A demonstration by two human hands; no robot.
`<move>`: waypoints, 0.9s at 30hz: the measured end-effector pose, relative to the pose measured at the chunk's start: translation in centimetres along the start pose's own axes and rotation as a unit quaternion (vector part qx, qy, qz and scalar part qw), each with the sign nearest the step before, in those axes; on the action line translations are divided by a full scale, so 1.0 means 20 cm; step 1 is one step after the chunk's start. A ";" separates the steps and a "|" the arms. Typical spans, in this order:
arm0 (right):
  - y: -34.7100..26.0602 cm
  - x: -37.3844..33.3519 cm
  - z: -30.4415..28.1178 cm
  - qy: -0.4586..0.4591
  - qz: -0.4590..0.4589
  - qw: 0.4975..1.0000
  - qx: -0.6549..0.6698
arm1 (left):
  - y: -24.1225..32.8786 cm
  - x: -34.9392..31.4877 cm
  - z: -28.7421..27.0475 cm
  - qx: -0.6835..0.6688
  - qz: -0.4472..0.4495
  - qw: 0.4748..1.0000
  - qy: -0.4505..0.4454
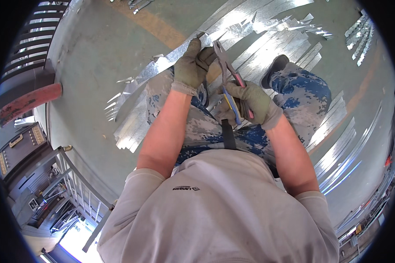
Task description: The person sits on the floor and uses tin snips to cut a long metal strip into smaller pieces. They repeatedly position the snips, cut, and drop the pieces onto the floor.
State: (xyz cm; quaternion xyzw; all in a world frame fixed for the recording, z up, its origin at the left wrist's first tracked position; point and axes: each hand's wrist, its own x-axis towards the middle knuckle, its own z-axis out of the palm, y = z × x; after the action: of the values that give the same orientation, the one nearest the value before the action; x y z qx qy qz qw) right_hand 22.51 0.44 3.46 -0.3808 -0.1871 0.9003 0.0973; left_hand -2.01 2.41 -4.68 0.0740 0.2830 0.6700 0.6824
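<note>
In a grey-green work glove, my left hand (190,70) is closed on the edge of a long, shiny sheet-metal strip (164,62). The strip slants down to the left, with jagged, pointed cuts at its lower end. My right hand (253,101), gloved too, grips a pair of metal snips (222,59) by the handles, one red and one blue and yellow. The grey jaws point up and away, just right of my left fingers. Whether they touch any metal, I cannot tell.
Overlapping metal strips (263,52) cover the floor around my legs, many with sharp ends. Jagged pieces (360,37) lie far right, long thin strips (344,151) nearer right. A metal railing (81,184) and a red curved bar (30,104) stand at left.
</note>
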 end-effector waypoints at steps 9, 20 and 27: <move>-0.05 0.01 0.02 0.011 0.024 0.999 -0.019 | -0.02 0.02 -0.04 0.013 0.008 0.999 0.039; 0.09 -0.05 -0.06 -0.088 -0.042 0.991 0.091 | 0.01 -0.07 0.04 0.003 0.025 0.997 0.078; 0.12 0.02 -0.16 0.041 -0.142 0.983 0.110 | 0.03 -0.13 0.05 -0.089 0.079 0.991 0.068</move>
State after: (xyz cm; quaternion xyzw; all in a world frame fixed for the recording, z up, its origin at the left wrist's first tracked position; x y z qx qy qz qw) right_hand 24.43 -0.79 0.13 -0.3737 -0.1352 0.8761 0.2730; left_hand -1.93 0.28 -2.69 -0.0102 0.2612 0.7474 0.6108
